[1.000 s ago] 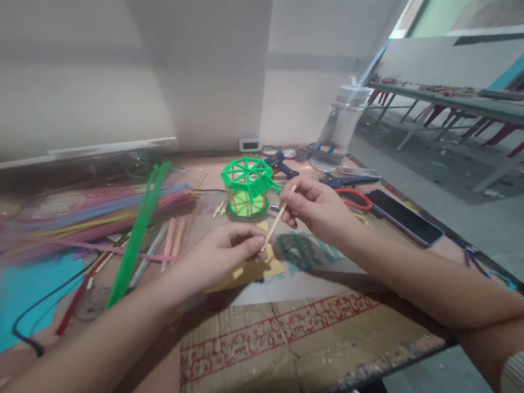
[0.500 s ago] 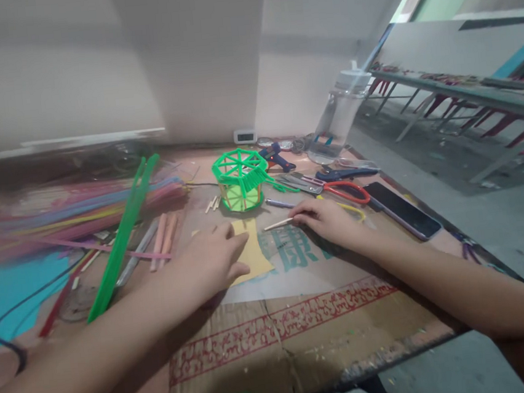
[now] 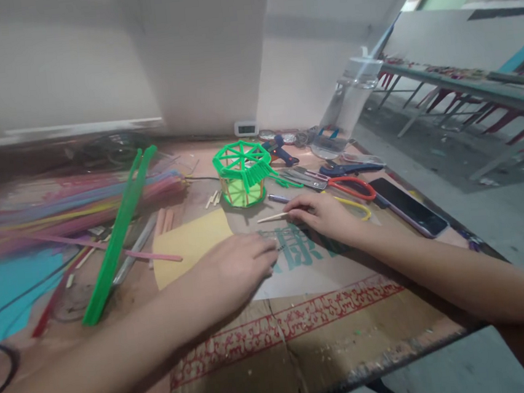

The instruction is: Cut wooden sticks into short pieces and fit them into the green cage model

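Note:
A thin wooden stick [image 3: 271,218] is pinched between the fingertips of my right hand [image 3: 312,212], pointing left. My left hand [image 3: 249,254] is palm down over the white sheet with teal printed characters [image 3: 297,248]; whatever is under its fingers is hidden. Behind that hand and forearm lies a piece of yellow paper [image 3: 192,237], partly covered. Beyond both hands stands a round green frame [image 3: 242,173] with a ribbed top, thin uprights and a light green base. Short sticks [image 3: 213,198] lie just left of it.
Open scissors [image 3: 351,188], a glue gun [image 3: 280,151], a phone [image 3: 409,207] and a clear bottle [image 3: 348,105] lie or stand to the right. Green strips [image 3: 120,241], coloured pipe cleaners [image 3: 150,192] and blue paper [image 3: 16,294] are at left. A small clock [image 3: 246,128] stands behind.
The yellow paper has shifted left, out from the middle of the sheet. My left hand has moved right and nearer me, over the print. My right hand still holds the stick.

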Motion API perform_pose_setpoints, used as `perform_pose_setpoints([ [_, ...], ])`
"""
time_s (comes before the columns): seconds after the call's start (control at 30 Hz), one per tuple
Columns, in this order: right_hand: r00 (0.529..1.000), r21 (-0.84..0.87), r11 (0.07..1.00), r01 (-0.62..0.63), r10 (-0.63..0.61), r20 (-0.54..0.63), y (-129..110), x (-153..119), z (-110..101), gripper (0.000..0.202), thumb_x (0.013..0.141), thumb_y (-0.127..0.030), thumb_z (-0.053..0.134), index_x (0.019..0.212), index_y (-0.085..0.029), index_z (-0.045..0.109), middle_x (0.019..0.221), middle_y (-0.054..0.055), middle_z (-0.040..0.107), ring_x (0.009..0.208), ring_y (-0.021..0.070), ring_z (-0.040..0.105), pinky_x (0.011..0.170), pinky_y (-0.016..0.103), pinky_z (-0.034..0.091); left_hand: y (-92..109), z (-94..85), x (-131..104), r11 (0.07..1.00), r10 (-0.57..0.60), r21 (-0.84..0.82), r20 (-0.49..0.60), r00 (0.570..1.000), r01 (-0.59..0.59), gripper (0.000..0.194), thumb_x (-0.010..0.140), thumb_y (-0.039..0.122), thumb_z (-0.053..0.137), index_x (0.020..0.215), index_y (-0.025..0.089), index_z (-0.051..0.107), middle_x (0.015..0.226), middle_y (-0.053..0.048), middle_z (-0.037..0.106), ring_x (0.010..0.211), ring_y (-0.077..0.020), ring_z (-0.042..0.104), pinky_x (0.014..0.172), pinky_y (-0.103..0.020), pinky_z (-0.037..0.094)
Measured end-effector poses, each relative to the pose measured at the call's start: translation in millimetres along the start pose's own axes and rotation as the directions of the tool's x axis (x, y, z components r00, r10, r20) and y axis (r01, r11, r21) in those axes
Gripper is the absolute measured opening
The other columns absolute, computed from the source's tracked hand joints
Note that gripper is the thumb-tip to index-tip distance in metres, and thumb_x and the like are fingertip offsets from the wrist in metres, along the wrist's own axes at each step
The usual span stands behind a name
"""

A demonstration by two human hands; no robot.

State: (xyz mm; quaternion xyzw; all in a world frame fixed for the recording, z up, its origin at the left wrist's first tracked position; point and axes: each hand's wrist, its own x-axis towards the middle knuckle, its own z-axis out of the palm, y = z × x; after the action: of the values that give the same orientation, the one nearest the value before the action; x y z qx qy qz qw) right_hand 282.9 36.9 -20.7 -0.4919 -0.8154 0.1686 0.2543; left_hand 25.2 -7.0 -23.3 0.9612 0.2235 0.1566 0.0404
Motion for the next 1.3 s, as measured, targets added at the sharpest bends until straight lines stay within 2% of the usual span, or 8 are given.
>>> perform_pose_setpoints([
  [0.13, 0.976, -0.114, 0.970, 0.214, -0.208, 0.068, 7.0, 2.8, 2.4, 0.008, 0.092, -0.017, 0.063, 0.093, -0.016, 0.071, 0.089, 0.008, 0.069, 0.085, 0.0200, 0.063, 0.078, 0.032, 0.049, 14.1, 13.5, 5.9, 0.983, -0.055, 0.176, 0.026, 0.998, 0.049, 0.036, 0.097, 0.014, 0.047, 0.130, 0.004, 0.059, 0.136, -0.020, 0.062, 0.122, -0.0292, 0.060, 0.102, -0.044, 0.050],
  [0.27, 0.945, -0.164, 0.934, 0.317, -0.297, 0.136, 3.6, 13.6, 6.2, 0.013, 0.095, -0.018, 0.059, 0.095, -0.016, 0.072, 0.091, 0.009, 0.066, 0.089, 0.0208, 0.061, 0.080, 0.033, 0.047, 25.1, 6.6, 16.6, 0.968, -0.185, 0.198, 0.153, 0.971, 0.154, 0.034, 0.094, 0.007, 0.047, 0.125, 0.006, 0.061, 0.131, -0.018, 0.063, 0.116, -0.0288, 0.062, 0.097, -0.043, 0.054],
  [0.4, 0.937, -0.164, 0.924, 0.345, -0.330, 0.117, 1.9, 15.0, 11.6, 0.015, 0.096, -0.020, 0.059, 0.100, -0.017, 0.073, 0.093, 0.009, 0.066, 0.088, 0.0210, 0.061, 0.078, 0.033, 0.046, 30.8, 0.4, 22.8, 0.957, -0.255, 0.199, 0.223, 0.941, 0.212, 0.032, 0.093, 0.004, 0.045, 0.119, 0.010, 0.063, 0.125, -0.015, 0.065, 0.104, -0.0267, 0.065, 0.087, -0.041, 0.058],
  [0.57, 0.928, -0.121, 0.920, 0.372, -0.367, 0.064, 5.5, 10.1, 17.3, 0.017, 0.097, -0.020, 0.058, 0.098, -0.016, 0.074, 0.091, 0.009, 0.066, 0.086, 0.0202, 0.061, 0.076, 0.033, 0.047, 31.3, 9.6, 17.7, 0.929, -0.237, 0.324, 0.143, 0.961, 0.181, 0.035, 0.095, 0.008, 0.043, 0.125, 0.009, 0.060, 0.128, -0.016, 0.065, 0.103, -0.0278, 0.066, 0.083, -0.040, 0.058],
  [0.7, 0.915, -0.099, 0.909, 0.405, -0.402, 0.043, 5.9, 10.7, 17.9, 0.018, 0.097, -0.021, 0.059, 0.100, -0.015, 0.076, 0.090, 0.009, 0.067, 0.084, 0.0195, 0.061, 0.075, 0.032, 0.048, 31.4, 16.1, 15.6, 0.899, -0.255, 0.402, 0.162, 0.953, 0.172, 0.034, 0.094, 0.010, 0.042, 0.123, 0.011, 0.061, 0.128, -0.018, 0.067, 0.081, -0.0248, 0.072, 0.061, -0.035, 0.058],
  [0.83, 0.903, -0.098, 0.897, 0.430, -0.427, 0.053, 6.1, 10.3, 17.0, 0.022, 0.099, -0.023, 0.056, 0.108, -0.017, 0.076, 0.090, 0.009, 0.066, 0.083, 0.0187, 0.060, 0.073, 0.032, 0.049, 33.3, 17.2, 12.1, 0.879, -0.268, 0.439, 0.128, 0.955, 0.187, 0.034, 0.090, 0.012, 0.048, 0.122, 0.013, 0.060, 0.142, -0.024, 0.057, 0.059, -0.0210, 0.069, 0.043, -0.031, 0.050],
  [1.17, 0.904, -0.110, 0.898, 0.426, -0.417, 0.096, 8.4, 9.7, 14.0, 0.024, 0.099, -0.022, 0.054, 0.109, -0.022, 0.076, 0.089, 0.007, 0.064, 0.080, 0.0168, 0.059, 0.070, 0.030, 0.048, 30.7, 14.6, 16.4, 0.892, -0.257, 0.408, 0.107, 0.960, 0.194, 0.032, 0.087, 0.011, 0.049, 0.113, 0.015, 0.066, 0.137, -0.022, 0.061, 0.056, -0.0218, 0.069, 0.043, -0.032, 0.050],
  [1.3, 0.908, -0.112, 0.904, 0.412, -0.399, 0.124, 7.5, 10.6, 13.7, 0.025, 0.100, -0.022, 0.053, 0.110, -0.023, 0.075, 0.090, 0.007, 0.064, 0.081, 0.0166, 0.060, 0.070, 0.029, 0.048, 30.0, 13.8, 19.1, 0.893, -0.291, 0.387, 0.105, 0.951, 0.231, 0.039, 0.088, 0.009, 0.046, 0.121, 0.014, 0.067, 0.135, -0.018, 0.063, 0.063, -0.0217, 0.072, 0.047, -0.031, 0.053],
])
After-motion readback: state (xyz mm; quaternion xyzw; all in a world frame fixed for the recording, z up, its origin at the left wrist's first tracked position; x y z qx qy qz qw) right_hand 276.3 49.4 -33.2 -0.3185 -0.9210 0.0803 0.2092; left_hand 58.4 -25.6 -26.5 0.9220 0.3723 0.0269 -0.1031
